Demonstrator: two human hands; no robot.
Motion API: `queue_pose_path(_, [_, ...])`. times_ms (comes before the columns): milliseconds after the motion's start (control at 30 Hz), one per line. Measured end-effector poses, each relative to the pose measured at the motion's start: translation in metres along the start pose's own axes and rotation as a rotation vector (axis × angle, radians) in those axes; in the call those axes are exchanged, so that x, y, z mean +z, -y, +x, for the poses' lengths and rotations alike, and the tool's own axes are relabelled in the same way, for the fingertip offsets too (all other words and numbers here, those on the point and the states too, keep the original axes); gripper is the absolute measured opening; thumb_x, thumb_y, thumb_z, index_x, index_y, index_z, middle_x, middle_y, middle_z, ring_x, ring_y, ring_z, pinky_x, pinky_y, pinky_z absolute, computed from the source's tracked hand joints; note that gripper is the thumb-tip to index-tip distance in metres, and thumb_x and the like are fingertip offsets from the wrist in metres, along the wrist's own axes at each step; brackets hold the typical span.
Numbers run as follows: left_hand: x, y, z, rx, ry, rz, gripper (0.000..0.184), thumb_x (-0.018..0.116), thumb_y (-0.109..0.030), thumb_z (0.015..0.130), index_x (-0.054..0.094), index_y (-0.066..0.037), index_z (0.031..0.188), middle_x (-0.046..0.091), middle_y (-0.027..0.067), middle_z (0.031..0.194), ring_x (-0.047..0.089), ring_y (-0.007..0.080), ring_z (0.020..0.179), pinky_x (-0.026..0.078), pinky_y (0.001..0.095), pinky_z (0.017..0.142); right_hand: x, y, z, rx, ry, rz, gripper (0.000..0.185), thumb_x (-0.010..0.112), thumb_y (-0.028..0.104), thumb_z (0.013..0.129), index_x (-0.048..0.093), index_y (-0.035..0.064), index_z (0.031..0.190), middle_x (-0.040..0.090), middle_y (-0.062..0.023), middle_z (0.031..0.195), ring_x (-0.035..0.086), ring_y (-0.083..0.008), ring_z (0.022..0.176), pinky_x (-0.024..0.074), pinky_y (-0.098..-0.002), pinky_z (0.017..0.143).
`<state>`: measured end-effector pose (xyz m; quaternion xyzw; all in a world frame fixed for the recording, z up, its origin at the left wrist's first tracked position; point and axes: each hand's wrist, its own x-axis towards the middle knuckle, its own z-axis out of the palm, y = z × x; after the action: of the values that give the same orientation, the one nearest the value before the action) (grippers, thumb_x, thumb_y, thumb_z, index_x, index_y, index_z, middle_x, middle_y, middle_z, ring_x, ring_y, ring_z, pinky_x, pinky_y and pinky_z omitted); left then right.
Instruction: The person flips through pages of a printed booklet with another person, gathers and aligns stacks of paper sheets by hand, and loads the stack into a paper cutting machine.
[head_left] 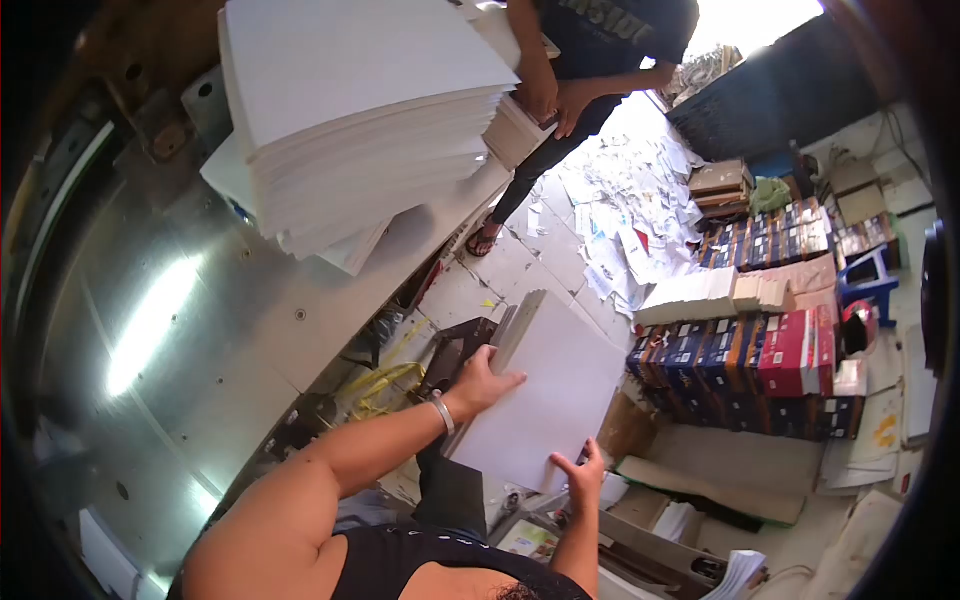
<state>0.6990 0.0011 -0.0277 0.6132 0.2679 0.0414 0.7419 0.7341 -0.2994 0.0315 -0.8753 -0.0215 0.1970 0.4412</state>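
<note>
A thick stack of white paper (555, 385) is held tilted in front of my body, between both hands. My left hand (480, 385), with a bracelet at the wrist, grips its left edge, thumb over the top sheet. My right hand (582, 472) holds the near right corner, thumb on top and fingers along the side. Fingers beneath the stack are hidden. On the metal table (270, 310) to the left stands a taller pile of white paper (370, 90), apart from my hands.
Across the table a person in a dark shirt (615, 45) has both hands on another paper stack (515, 135). Paper scraps (635, 200) cover the floor. Boxed reams (700, 355) and a blue stool (868, 285) stand at the right. A wooden shelf (650, 540) lies near my right arm.
</note>
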Motion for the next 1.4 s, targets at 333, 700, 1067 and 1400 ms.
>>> queue_pose_path(333, [-0.039,-0.025,-0.094,0.187,0.139,-0.297,0.060,0.086,-0.014,0.089,0.050,-0.003,0.135,0.067,0.0085,0.120,0.066,0.0167,0.112,0.055,0.0342,0.097,0.012,0.038,0.017,-0.034,0.179,0.527,0.053,0.081,0.018,0.091,0.059,-0.0012,0.135,0.070,-0.0114,0.124,0.067,-0.0222,0.113,0.0522,-0.0355,0.098])
queue_pose_path(700, [-0.231,-0.096,-0.282,0.390,-0.218,-0.031,0.060,0.081,-0.005,0.090,0.047,-0.006,0.139,0.061,0.0074,0.127,0.058,0.0156,0.122,0.047,0.0357,0.108,0.151,0.168,-0.107,-0.478,0.403,0.613,0.037,0.079,0.011,0.089,0.065,-0.0013,0.120,0.073,-0.0066,0.108,0.069,-0.0174,0.099,0.0536,-0.0334,0.090])
queue_pose_path(1067, [-0.383,-0.086,-0.440,0.594,-0.528,-0.094,0.069,0.080,-0.010,0.093,0.040,-0.008,0.148,0.051,0.0085,0.143,0.046,0.0186,0.138,0.038,0.0377,0.116,0.318,0.282,-0.178,-0.808,0.733,0.355,0.024,0.077,-0.001,0.078,0.071,-0.0012,0.101,0.071,-0.0027,0.095,0.064,-0.0129,0.086,0.0516,-0.0303,0.082])
queue_pose_path(1400, [-0.412,-0.034,-0.454,0.633,-0.560,-0.301,0.080,0.063,-0.040,0.104,0.024,-0.009,0.167,0.041,0.0133,0.162,0.033,0.0252,0.154,0.026,0.0447,0.128,0.367,0.282,-0.232,-0.549,0.864,0.428,0.046,0.080,0.001,0.073,0.068,-0.0006,0.118,0.069,-0.0058,0.110,0.064,-0.0213,0.103,0.0496,-0.0352,0.095])
